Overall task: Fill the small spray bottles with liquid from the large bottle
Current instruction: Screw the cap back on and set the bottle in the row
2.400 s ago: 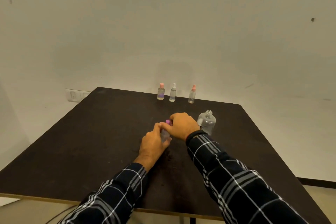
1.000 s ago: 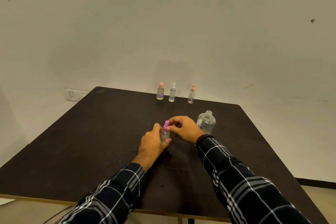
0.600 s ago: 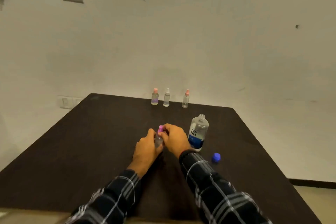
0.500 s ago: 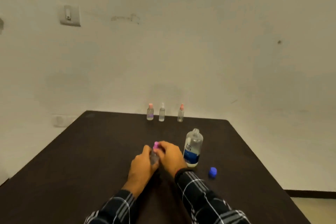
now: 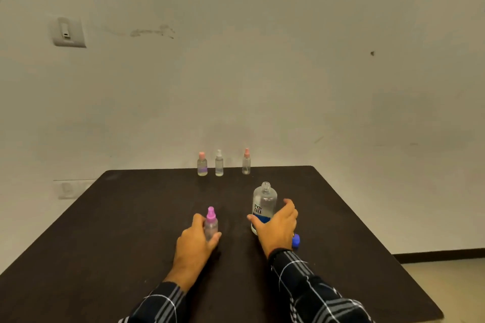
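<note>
A dark, matte tabletop (image 5: 118,231) stands pushed against a plain off-white wall (image 5: 288,73). A light switch (image 5: 68,32) sits high on the left of the wall, with a faint scuff (image 5: 152,31) to its right and a socket plate (image 5: 68,189) low beside the tabletop's left edge. At lower right a dark baseboard (image 5: 441,257) meets a beige floor (image 5: 451,291).

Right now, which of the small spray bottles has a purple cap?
The purple-capped bottle gripped in the left hand, nearest you. Far back in a row stand the left pink-capped bottle, the white-capped bottle and the right pink-capped bottle.
</note>
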